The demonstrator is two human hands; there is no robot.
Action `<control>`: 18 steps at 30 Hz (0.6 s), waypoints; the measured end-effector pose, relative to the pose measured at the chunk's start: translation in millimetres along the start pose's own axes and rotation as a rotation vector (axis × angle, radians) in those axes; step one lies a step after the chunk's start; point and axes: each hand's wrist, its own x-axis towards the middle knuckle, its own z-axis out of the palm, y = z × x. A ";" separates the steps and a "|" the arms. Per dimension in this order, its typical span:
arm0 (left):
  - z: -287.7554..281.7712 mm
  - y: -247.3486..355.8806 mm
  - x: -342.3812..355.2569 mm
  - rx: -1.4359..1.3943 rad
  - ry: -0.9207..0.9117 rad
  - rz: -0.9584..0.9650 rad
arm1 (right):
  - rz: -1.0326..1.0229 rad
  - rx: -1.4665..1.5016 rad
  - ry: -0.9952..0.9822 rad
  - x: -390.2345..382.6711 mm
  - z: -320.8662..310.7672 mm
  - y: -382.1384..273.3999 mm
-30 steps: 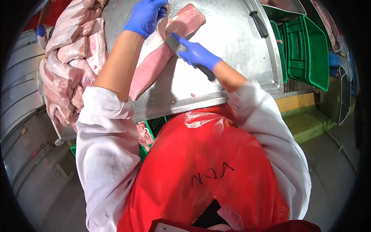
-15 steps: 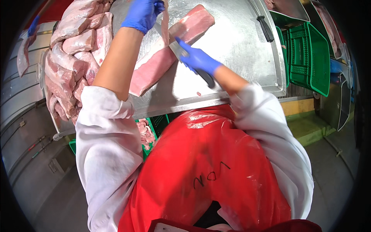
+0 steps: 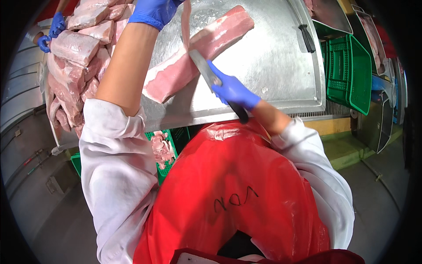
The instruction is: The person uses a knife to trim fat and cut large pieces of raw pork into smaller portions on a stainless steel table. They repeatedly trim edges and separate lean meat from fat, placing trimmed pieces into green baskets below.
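A long slab of pink pork loin [image 3: 209,42] lies slantwise on the metal table. My left hand [image 3: 154,11], in a blue glove, is raised at the upper edge, closed on a thin strip of meat [image 3: 186,24]. That strip hangs down to the middle of the loin; the fingertips are partly cut off by the picture's edge. In my blue-gloved right hand [image 3: 233,90] is a knife [image 3: 201,64] with a black handle. Its blade points up and left, its tip at the loin beside the strip's lower end.
Pork pieces [image 3: 72,46] are heaped at the left, where a co-worker's gloved hands [image 3: 57,25] touch the pile. A second black-handled knife [image 3: 306,38] lies at the table's right side. Green crates [image 3: 351,75] stand beyond it. Below the front edge, a green crate [image 3: 173,147] holds meat scraps [image 3: 161,149].
My left hand has moved up and left, the strip pulled with it. My right hand and knife have shifted down and right. A co-worker's hands and another pork piece have come onto the pile.
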 end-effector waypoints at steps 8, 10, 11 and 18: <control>-7.5 37.0 -25.1 -0.025 0.006 0.160 | 0.092 -0.073 -0.032 11.9 34.2 -10.1; -8.6 53.6 -39.1 -0.034 -0.025 0.186 | 0.038 -0.085 -0.019 5.1 42.5 1.5; -3.7 56.1 -44.3 -0.040 -0.041 0.146 | 0.012 -0.078 -0.002 2.2 47.2 2.1; -9.0 82.4 -71.6 -0.030 -0.027 0.243 | 0.184 -0.111 -0.058 36.0 65.4 -19.3</control>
